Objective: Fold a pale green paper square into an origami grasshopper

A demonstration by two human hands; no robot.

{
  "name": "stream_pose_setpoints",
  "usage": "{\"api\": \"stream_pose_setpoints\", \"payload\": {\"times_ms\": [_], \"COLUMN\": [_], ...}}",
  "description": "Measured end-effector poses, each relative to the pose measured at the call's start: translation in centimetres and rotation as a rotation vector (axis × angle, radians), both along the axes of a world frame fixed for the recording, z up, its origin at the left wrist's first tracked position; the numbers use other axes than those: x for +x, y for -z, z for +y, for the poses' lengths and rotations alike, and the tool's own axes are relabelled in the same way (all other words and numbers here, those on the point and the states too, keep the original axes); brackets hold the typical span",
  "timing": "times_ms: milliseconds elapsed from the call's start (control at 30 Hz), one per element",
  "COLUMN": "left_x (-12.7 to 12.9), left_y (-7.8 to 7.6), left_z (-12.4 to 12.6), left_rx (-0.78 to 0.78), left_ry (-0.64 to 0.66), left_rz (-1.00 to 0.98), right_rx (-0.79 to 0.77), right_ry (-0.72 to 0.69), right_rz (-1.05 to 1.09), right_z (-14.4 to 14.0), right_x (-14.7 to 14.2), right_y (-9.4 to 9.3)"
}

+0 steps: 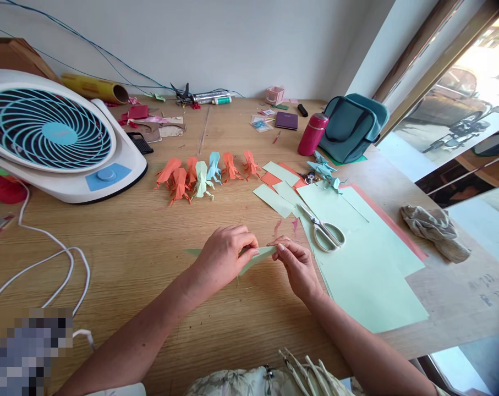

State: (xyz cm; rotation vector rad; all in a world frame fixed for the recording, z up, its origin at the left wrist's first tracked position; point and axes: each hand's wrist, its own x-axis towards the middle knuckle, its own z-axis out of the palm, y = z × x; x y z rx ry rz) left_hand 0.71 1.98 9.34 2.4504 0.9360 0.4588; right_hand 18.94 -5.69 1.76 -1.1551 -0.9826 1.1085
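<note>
1. Both hands are over the near middle of the table (150, 242); left hand (224, 256) and right hand (296, 267) meet on a folded paper strip (255, 258) lying between them.
2. Scissors (325, 231) lie just right of and behind the right hand, on the large paper sheets (365, 264).
3. Small paper squares (276, 195) lie behind the scissors, left of the sheets.
4. A row of folded paper figures (203, 173) stands behind the hands, mid-table.
5. Fan (55, 137) at far left; its cable (59, 258) runs in front of it.
6. Flask (312, 135) stands just left of the bag (352, 126), far right.
7. Cloth (434, 231) lies right of the sheets, near the table edge.
</note>
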Motion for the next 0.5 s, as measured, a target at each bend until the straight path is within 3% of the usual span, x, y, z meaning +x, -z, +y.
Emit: {"api": "stream_pose_setpoints", "payload": {"times_ms": [500], "left_x": [-0.05], "left_y": [-0.03], "left_z": [0.29], "left_rx": [-0.006], "left_ry": [0.008], "left_rz": [0.033], "right_rx": [-0.010], "right_ry": [-0.018], "right_rz": [0.014], "right_z": [0.02], "right_x": [0.50], "right_y": [0.33]}}
